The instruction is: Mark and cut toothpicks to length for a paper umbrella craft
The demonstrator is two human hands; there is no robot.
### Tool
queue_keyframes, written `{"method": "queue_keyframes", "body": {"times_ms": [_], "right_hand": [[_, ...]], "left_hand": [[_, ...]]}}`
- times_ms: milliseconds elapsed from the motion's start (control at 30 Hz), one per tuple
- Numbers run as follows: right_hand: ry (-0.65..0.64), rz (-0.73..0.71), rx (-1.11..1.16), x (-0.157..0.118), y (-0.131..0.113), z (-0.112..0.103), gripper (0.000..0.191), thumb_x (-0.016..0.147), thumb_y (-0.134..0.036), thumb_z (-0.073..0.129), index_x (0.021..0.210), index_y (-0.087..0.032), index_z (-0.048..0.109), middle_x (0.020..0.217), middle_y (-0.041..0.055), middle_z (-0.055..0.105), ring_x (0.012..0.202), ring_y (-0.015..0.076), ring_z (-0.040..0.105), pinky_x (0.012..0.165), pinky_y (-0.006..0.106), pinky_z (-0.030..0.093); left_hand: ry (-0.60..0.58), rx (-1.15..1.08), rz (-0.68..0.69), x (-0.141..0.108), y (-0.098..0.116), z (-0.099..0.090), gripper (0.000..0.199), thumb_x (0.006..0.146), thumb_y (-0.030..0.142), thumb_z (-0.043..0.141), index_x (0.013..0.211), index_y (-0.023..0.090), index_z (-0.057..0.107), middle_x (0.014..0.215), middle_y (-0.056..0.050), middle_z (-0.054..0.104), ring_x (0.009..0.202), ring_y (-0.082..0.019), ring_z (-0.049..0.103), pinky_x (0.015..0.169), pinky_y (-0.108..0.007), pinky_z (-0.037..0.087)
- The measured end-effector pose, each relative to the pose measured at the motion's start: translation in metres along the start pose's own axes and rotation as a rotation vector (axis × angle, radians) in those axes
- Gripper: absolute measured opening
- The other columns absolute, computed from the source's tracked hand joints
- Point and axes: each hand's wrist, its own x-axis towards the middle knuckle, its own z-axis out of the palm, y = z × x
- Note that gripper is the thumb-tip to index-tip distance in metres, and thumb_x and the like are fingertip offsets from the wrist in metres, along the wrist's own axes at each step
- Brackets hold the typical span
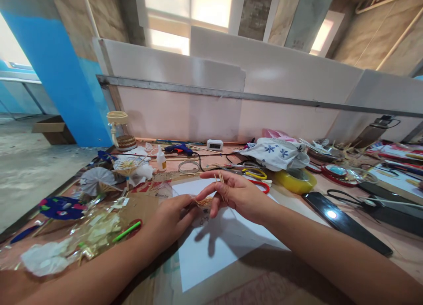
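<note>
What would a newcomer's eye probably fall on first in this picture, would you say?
Most likely the two bare hands at the centre, over a bright white sheet: the right hand holds a few thin sticks, with the left hand close beside it. Next might come the vivid blue pillar at the upper left, then the yellow tape roll and the black phone to the right of the hands.

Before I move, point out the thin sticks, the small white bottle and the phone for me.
Thin sticks (pixel 221 178): head view, their upper ends, above the fingers.
Small white bottle (pixel 161 158): head view, middle of its body.
Phone (pixel 346 225): head view, middle of its dark screen.
</note>
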Motion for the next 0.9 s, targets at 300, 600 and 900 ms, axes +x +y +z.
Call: {"method": "queue_keyframes", "body": {"times_ms": [300, 600, 900], "right_hand": [[0.228, -0.214, -0.774, -0.015, -0.017, 0.008, 0.020, 0.097, -0.030, 0.052, 0.097, -0.019, 0.069, 0.075, -0.0006, 0.062, 0.054, 0.0092, 0.046, 0.051, 0.023, 0.033], [0.112, -0.471, -1.671, -0.029, -0.002, 0.014, 0.021, 0.096, -0.018, 0.054, 0.101, -0.023, 0.074, 0.077, 0.0013, 0.064, 0.064, 0.0138, 0.056, 0.057, 0.027, 0.031], [0.158, -0.418, -1.942, -0.029, 0.005, 0.009, 0.016, 0.097, -0.018, 0.056, 0.088, -0.019, 0.069, 0.072, 0.0010, 0.059, 0.061, 0.0152, 0.051, 0.055, 0.031, 0.022]], "left_hand": [[0.017, 0.014, 0.024, -0.001, 0.000, 0.002, 0.021, 0.091, 0.028, 0.051, 0.090, 0.019, 0.070, 0.081, -0.002, 0.074, 0.071, -0.017, 0.065, 0.065, -0.026, 0.046], [0.044, -0.005, 0.081, -0.004, -0.001, 0.006, 0.019, 0.092, 0.025, 0.051, 0.096, 0.019, 0.069, 0.091, -0.004, 0.074, 0.084, -0.018, 0.067, 0.077, -0.028, 0.050], [0.067, 0.075, 0.194, -0.007, 0.000, 0.007, 0.020, 0.097, 0.025, 0.049, 0.102, 0.020, 0.067, 0.094, -0.004, 0.074, 0.086, -0.018, 0.068, 0.079, -0.027, 0.050]]}}
